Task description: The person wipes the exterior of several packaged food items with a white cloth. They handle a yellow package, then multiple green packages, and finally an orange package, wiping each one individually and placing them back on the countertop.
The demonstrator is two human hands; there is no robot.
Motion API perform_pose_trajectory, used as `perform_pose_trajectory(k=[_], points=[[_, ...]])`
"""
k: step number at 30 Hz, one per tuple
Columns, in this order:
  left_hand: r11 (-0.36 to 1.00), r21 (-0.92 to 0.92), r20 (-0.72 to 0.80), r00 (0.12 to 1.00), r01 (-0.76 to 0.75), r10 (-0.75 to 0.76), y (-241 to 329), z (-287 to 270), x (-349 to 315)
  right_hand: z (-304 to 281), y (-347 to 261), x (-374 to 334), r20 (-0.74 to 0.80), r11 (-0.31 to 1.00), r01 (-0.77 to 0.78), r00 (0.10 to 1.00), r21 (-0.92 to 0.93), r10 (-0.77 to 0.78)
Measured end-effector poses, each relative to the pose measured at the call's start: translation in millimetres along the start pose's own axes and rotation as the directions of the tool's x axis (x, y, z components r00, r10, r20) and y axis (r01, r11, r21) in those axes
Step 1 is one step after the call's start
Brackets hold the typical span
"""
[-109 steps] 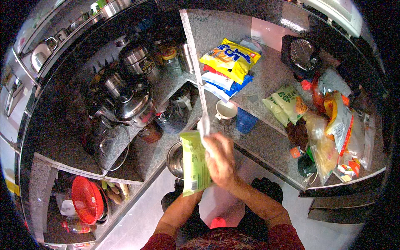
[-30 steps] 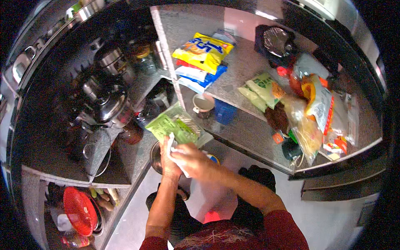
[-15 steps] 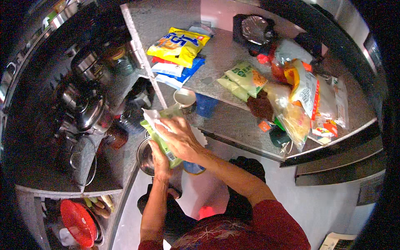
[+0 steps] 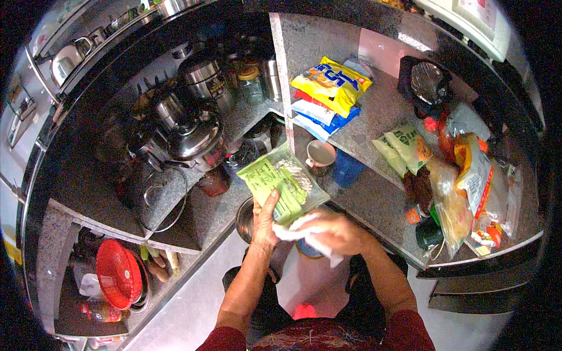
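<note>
My left hand [image 4: 266, 225] grips the lower left edge of a green and clear plastic food packet [image 4: 284, 184], its thumb on the front. Pale contents show through the packet's clear part. Bunched in my right hand [image 4: 339, 231] is a white cloth or paper wipe [image 4: 304, 229], near the packet's lower corner; the fingers are partly blurred by motion. Below the packet, a metal bowl [image 4: 244, 219] shows in part behind my left hand. A white cup [image 4: 321, 153] stands just beyond the packet, beside a blue container [image 4: 349, 169].
To the right, a stone shelf holds a yellow bag [image 4: 332, 86] on other packets, green packets [image 4: 403, 149] and several plastic bags [image 4: 473, 175]. Metal pots [image 4: 196, 140] and a glass jar [image 4: 250, 88] crowd the left counter. Red baskets [image 4: 117, 274] sit on the lower left shelf.
My right hand and the white wipe have come off the packet's face and moved right and down. The packet now lies tilted with its front showing. The whole view has shifted left.
</note>
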State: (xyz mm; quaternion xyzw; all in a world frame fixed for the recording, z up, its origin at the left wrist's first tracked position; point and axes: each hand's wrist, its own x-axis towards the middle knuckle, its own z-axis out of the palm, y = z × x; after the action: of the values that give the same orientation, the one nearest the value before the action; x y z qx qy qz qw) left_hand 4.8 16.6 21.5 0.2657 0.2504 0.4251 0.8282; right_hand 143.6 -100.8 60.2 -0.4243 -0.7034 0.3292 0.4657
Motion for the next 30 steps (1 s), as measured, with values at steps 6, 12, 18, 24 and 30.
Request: perform_pose_trajectory(k=[6, 12, 18, 24, 30], points=[[0.995, 0.097, 0.013, 1.000, -0.029, 0.028, -22, 16, -9, -6, 24, 6, -0.607, 0.719, -0.400, 0.794, -0.569, -0.039], [0.984, 0.100, -0.107, 0.981, -0.150, 0.161, -29, 15, -7, 38, 39, 1, -0.477, 0.511, -0.409, 0.879, -0.756, -0.002], [0.992, 0.012, -0.098, 0.987, -0.128, 0.129, -23, 1, 4, 38, 5, 5, -0.188, 0.889, -0.230, 0.968, -0.395, 0.168], [0.986, 0.163, 0.052, 0.998, -0.032, 0.024, -37, 4, -8, 12, 2, 20, -0.624, 0.837, -0.271, 0.774, -0.475, -0.103], [0.945, 0.320, 0.212, 0.977, -0.061, -0.009, -46, 3, -17, 1, 19, 29, -0.556, 0.679, -0.357, 0.826, -0.641, -0.092]])
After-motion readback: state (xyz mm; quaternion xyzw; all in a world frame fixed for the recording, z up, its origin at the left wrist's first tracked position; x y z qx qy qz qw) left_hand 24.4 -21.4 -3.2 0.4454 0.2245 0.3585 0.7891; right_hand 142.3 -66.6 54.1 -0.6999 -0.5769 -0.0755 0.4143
